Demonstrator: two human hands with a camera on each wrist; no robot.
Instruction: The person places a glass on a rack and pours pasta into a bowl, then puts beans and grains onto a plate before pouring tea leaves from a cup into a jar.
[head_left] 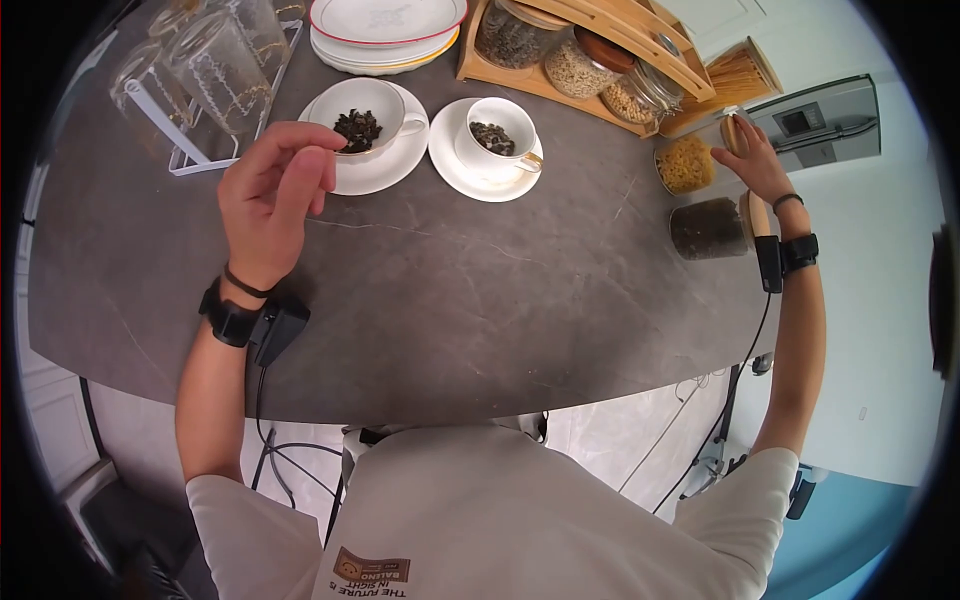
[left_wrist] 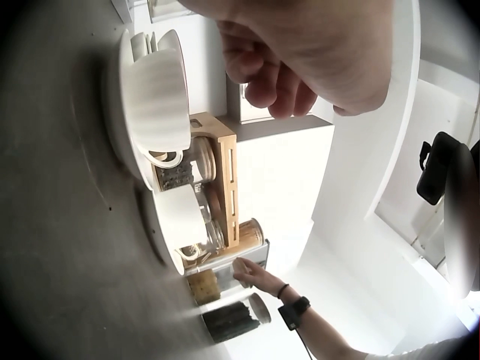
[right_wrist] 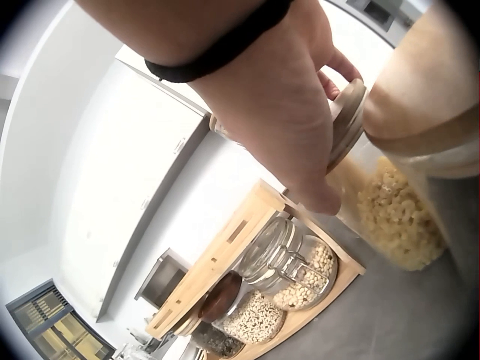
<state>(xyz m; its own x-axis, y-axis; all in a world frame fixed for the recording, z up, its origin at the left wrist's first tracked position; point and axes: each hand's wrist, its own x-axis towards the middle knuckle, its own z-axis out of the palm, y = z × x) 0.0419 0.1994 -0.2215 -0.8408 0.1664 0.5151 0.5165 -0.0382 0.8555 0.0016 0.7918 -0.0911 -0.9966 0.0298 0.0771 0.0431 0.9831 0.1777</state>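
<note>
My right hand (head_left: 760,168) grips the wooden lid (right_wrist: 349,120) on top of a clear jar of yellow pasta (right_wrist: 401,214), at the right side of the counter. Just nearer to me stands a jar with dark contents (head_left: 705,230) and a wooden lid. At the left, my left hand (head_left: 268,200) hovers over the front of a white cup (head_left: 375,92) with dark leaves inside, its fingers loosely bent and holding nothing. That cup sits on a saucer (head_left: 375,178). Right of it, another white cup (head_left: 475,158) with dark, curled pieces rests on its own saucer (head_left: 455,180).
A wooden rack (head_left: 560,85) at the back holds several glass jars. Stacked plates (head_left: 385,20) stand left of it, and glasses hang on a white rack (head_left: 205,165) at the far left. The grey counter (head_left: 480,310) has a curved front edge.
</note>
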